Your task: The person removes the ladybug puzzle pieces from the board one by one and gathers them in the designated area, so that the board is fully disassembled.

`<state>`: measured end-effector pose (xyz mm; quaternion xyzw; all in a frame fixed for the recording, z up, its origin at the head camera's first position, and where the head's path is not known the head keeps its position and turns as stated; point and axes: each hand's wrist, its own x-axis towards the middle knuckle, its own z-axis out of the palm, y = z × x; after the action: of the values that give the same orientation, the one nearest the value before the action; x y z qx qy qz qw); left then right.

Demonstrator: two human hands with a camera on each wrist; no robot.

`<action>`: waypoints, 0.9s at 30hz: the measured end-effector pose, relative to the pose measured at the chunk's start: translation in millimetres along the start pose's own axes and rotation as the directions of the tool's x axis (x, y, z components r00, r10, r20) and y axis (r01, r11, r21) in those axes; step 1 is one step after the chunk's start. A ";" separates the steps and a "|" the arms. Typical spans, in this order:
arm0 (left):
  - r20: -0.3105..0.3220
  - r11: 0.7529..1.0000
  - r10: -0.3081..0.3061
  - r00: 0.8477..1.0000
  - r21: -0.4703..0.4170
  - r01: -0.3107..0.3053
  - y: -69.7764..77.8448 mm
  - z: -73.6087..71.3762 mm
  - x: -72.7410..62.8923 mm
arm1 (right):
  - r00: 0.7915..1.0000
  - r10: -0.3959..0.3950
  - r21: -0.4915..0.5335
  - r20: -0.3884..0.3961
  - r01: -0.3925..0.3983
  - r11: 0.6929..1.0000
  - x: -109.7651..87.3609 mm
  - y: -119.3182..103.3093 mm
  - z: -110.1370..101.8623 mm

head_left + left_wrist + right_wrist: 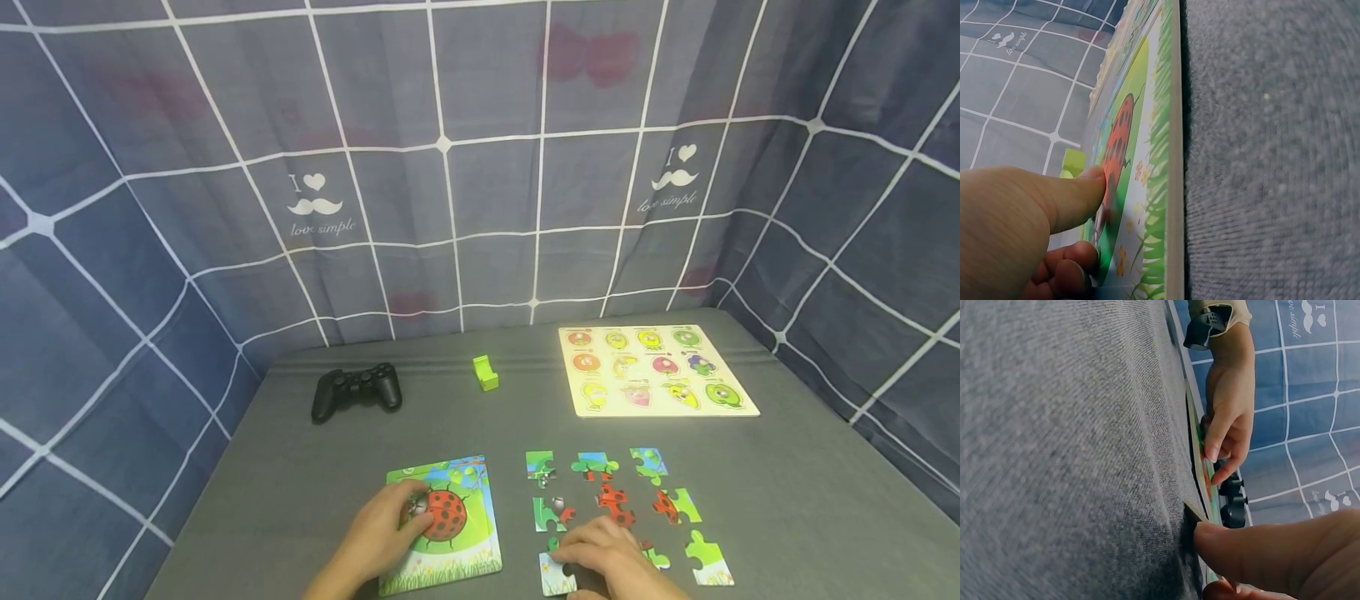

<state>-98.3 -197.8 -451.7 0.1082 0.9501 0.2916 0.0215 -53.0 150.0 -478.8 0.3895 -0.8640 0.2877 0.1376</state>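
Observation:
In the head view a square ladybug picture board (474,546) lies flat at front centre. My left hand (381,525) rests on its left part, thumb and fingertips on the printed ladybug. The left wrist view shows the thumb (1082,197) against the picture surface. To the right, my right hand (618,557) pinches a corner jigsaw piece (553,577) with white and blue print, fingertip at its upper edge and thumb near its lower edge. That hand covers part of the nearest row. Other ladybug jigsaw pieces (615,502) lie spread in loose rows, slightly apart.
Behind the pieces lies a cream fruit picture board (660,372). A small lime-green block-like toy (485,373) stands at the back middle, and a black game controller (357,390) at the back left. Checked blue-grey cloth (487,192) walls in the dark table (262,500).

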 end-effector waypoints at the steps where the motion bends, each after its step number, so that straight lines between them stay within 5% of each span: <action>1: -0.002 1.000 0.001 1.000 0.006 -0.001 0.0 0.0 -0.1 | 1.000 -0.006 -0.008 0.001 0.006 1.000 0.3 0.5 0.1; 8: -0.007 1.000 0.012 1.000 0.019 -0.011 1.2 -0.2 -1.4 | 0.998 -0.053 -0.057 -0.015 0.052 0.997 1.6 4.3 2.7; 27: -0.015 0.999 0.032 0.999 0.019 -0.032 -0.4 -0.5 -2.8 | 0.999 0.016 -0.010 -0.045 -0.017 1.000 2.8 0.8 5.5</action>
<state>-95.7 -199.0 -451.5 0.1216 0.9510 0.2840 0.0087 -55.5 145.5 -482.2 0.3751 -0.8654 0.2930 0.1565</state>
